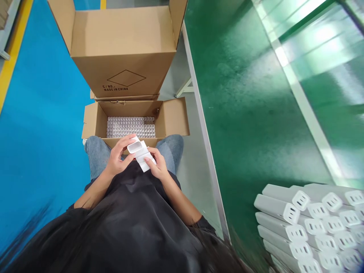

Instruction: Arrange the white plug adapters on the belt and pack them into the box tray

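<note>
Over my lap, my left hand (pixel 118 156) grips a white hollow casing (pixel 131 150) by its sides, thumb below and fingers above. The casing has a rounded rectangular open end that faces up toward me. My right hand (pixel 157 163) pinches a white folded piece (pixel 143 156), which looks like creased card or paper and touches the casing's right side. Whether part of it sits inside the casing, I cannot tell. Just beyond my hands, an open cardboard box (pixel 131 109) between my knees holds rows of small white-rimmed pieces (pixel 125 127).
Behind that box stands a larger open carton (pixel 125 76) with printed sides. On my right runs a green-topped table (pixel 241 113) with a pale metal edge. Several long white casings with slotted ends (pixel 297 232) are stacked on its near part. Blue floor (pixel 51 113) lies to my left.
</note>
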`<state>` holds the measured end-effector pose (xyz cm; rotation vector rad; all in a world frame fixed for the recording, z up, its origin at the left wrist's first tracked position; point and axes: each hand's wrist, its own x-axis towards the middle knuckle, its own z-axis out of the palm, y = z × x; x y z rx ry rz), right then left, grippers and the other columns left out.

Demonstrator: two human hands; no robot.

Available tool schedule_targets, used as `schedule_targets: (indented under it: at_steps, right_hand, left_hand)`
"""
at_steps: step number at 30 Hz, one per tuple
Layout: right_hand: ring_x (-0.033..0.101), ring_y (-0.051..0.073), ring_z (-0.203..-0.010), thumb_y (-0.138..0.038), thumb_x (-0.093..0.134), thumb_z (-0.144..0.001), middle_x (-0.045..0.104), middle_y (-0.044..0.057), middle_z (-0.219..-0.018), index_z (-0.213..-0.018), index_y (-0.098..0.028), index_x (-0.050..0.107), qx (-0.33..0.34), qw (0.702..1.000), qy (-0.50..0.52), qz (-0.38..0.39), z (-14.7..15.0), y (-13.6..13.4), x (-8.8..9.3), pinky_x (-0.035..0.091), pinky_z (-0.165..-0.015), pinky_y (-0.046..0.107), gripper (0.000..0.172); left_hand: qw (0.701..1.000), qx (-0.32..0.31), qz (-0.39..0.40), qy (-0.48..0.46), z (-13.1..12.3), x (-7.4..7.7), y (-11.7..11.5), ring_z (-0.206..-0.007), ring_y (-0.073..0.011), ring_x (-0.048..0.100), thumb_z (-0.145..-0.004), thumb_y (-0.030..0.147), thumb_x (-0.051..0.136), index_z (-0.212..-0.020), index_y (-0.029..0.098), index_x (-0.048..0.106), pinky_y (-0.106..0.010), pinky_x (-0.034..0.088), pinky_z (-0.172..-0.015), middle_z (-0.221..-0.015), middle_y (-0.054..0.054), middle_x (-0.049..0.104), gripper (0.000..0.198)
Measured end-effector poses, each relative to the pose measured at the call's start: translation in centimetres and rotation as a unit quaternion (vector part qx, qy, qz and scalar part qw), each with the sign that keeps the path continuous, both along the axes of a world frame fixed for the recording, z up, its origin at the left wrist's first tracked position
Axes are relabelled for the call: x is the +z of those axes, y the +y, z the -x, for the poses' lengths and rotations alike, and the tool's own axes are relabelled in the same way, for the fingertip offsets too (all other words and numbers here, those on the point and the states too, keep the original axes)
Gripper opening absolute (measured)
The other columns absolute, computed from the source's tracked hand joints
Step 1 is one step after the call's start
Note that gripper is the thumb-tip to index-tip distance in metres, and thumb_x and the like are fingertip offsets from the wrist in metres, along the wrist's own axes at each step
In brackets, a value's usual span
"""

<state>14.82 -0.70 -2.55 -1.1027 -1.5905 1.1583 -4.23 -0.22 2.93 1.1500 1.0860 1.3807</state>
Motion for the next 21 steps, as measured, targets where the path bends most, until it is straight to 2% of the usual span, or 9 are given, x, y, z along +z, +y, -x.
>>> schedule_targets:
  at_steps: [4, 8, 13, 17, 19, 21]
  right_hand:
    - [0.067, 0.02, -0.08, -0.051, 0.052, -0.098, 0.073, 0.008, -0.102, -0.113, -0.022, 0.059, -0.012, 0.999, -0.03, -0.042, 0.1, 0.0, 0.6, 0.056, -0.077, 0.034, 0.033]
    - [0.068, 0.021, -0.082, -0.046, 0.049, -0.1, 0.073, 0.008, -0.098, -0.112, -0.022, 0.062, -0.002, 0.995, -0.08, -0.068, 0.2, 0.1, 1.3, 0.056, -0.079, 0.035, 0.029]
    - [0.069, 0.021, -0.087, -0.041, 0.049, -0.1, 0.073, 0.009, -0.099, -0.113, -0.021, 0.063, 0.034, 0.988, -0.107, -0.105, 0.5, 0.0, 1.2, 0.056, -0.082, 0.034, 0.027]
    - [0.07, 0.021, -0.089, -0.041, 0.047, -0.101, 0.073, 0.01, -0.103, -0.118, -0.02, 0.063, 0.035, 0.986, -0.14, -0.084, 0.8, -0.3, 0.5, 0.057, -0.082, 0.034, 0.031]
    - [0.071, 0.022, -0.091, -0.04, 0.046, -0.102, 0.073, 0.01, -0.105, -0.122, -0.019, 0.062, 0.037, 0.982, -0.17, -0.073, 1.2, -0.5, 0.0, 0.057, -0.083, 0.033, 0.033]
    - [0.072, 0.023, -0.096, -0.038, 0.047, -0.102, 0.074, 0.011, -0.107, -0.124, -0.019, 0.062, 0.038, 0.975, -0.205, -0.073, 1.8, -0.8, -0.5, 0.057, -0.086, 0.033, 0.033]
  left_hand:
    - [1.0, -0.022, 0.012, 0.005, 0.4, -0.1, 0.2, -0.137, -0.0335, 0.055, -0.073, 0.026, 0.086, -0.115, 0.024, 0.079, -0.043, 0.048, -0.112, -0.144, -0.014, 0.062, 0.043]
    - [0.996, 0.015, 0.059, -0.066, 0.6, -0.9, 0.9, -0.132, -0.0294, 0.058, -0.078, 0.036, 0.083, -0.101, 0.022, 0.082, -0.039, 0.042, -0.117, -0.131, -0.012, 0.069, 0.026]
    - [0.984, 0.059, 0.1, -0.135, 0.0, -3.2, 1.7, -0.112, -0.02, 0.064, -0.07, 0.044, 0.089, -0.1, 0.021, 0.08, -0.026, 0.049, -0.1, -0.114, -0.006, 0.071, 0.039]
    - [0.964, 0.061, 0.16, -0.205, -1.7, -4.4, 1.0, -0.09, -0.0201, 0.069, -0.069, 0.051, 0.087, -0.105, 0.022, 0.071, -0.029, 0.054, -0.08, -0.097, -0.005, 0.072, 0.049]
    - [0.949, 0.075, 0.19, -0.238, -2.7, -4.8, 0.5, -0.087, -0.0213, 0.071, -0.072, 0.053, 0.084, -0.108, 0.024, 0.065, -0.031, 0.055, -0.077, -0.096, -0.004, 0.072, 0.05]
    - [0.933, 0.114, 0.216, -0.263, -3.6, -5.5, 0.1, -0.083, -0.0181, 0.07, -0.076, 0.053, 0.081, -0.108, 0.025, 0.059, -0.029, 0.053, -0.076, -0.093, 0.0, 0.071, 0.047]
